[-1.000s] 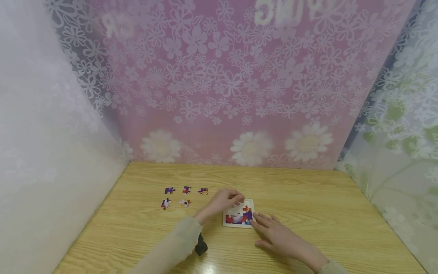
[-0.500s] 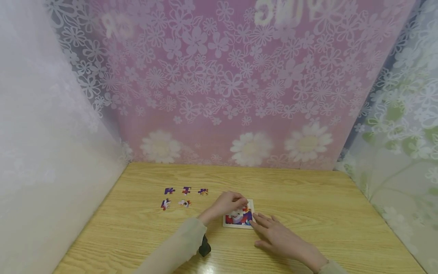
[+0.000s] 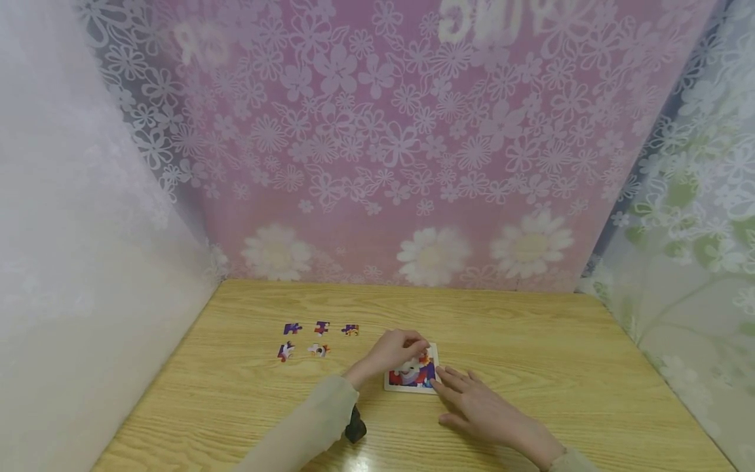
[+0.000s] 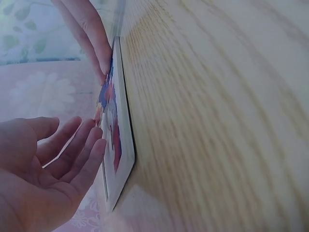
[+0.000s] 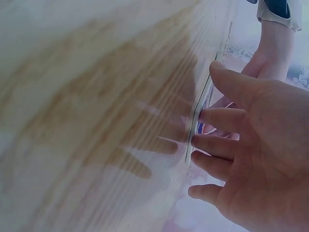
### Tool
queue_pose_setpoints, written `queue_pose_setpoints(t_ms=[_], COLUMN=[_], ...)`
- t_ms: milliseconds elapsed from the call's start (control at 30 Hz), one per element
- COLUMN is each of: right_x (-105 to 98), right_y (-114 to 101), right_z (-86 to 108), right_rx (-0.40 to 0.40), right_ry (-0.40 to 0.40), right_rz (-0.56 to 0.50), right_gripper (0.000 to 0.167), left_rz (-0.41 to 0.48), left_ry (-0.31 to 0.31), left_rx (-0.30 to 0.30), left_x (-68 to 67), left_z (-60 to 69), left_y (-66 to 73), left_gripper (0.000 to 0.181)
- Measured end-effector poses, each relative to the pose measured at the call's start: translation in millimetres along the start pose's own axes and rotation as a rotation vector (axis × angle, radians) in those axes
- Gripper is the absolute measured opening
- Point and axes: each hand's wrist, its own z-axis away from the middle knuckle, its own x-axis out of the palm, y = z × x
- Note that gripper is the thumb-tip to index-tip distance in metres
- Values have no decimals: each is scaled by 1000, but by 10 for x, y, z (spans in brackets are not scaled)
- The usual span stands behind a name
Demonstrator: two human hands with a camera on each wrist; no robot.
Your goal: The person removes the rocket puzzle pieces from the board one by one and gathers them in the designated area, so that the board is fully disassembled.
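Observation:
A small square puzzle tray (image 3: 411, 391) with a pale rim lies on the table, partly filled with purple, red and white pieces. Over its upper part is my left hand (image 3: 396, 349), which hides that area in the head view. In the left wrist view, the loosely bent fingers of this hand reach a purple and orange puzzle piece (image 4: 102, 96) that sits slightly raised on the tray; the thumb stays apart from it. My right hand (image 3: 480, 406) lies flat with spread fingers, their tips touching the tray's right edge.
Several loose puzzle pieces lie in two rows on the left: among them a purple piece (image 3: 291, 328), a red-purple piece (image 3: 321, 327) and a white piece (image 3: 318, 350). Flowered sheets (image 3: 377, 164) enclose the wooden table (image 3: 531, 341) at the back and sides.
My left hand has shifted slightly to the right over the tray, then nearly stopped. The right hand and the loose pieces have not moved.

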Motion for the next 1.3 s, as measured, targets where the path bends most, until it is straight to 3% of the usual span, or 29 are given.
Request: queue_pose_setpoints(t_ms=[367,600,1067,1300], right_x=[6,11,3,10], right_y=[-6,0,-7,0], right_z=[-8,-7,-4,-3], right_rx=[3,-14,-15,-15], right_ry=[0,16,15,20], right_rz=[7,17,28,28], right_gripper=[64,62,63,63], left_rz=[85,131,152,124], left_ry=[57,59,5,-30], left_rx=[-14,-23,12,-7], left_x=[27,37,39,36], left_z=[-13,5,-24,-16], left_y=[69,97,71,64], left_gripper=[14,17,19,14])
